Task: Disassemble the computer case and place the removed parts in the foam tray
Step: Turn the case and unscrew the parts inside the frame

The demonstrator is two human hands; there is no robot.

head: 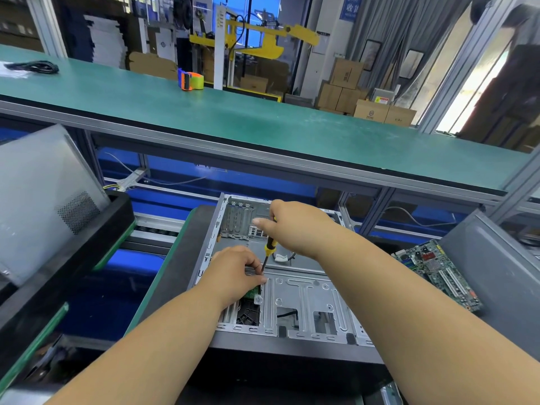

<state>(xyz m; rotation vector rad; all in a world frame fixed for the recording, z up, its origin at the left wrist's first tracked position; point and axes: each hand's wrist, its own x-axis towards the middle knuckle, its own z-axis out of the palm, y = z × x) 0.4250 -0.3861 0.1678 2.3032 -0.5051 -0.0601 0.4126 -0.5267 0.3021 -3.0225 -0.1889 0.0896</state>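
2 bare arms reach forward over the open computer case [304, 290], which lies flat on the bench right in front of the person. The right hand [292, 226] is up high, fingers curled around the top of a yellow and black screwdriver [269, 248]. The screwdriver points down into the case. The left hand [236, 270] sits low inside the case, its fingertips pinching the thin metal shaft near the tip. A green circuit board [438, 273] lies in a gray tray [502, 273] on the right.
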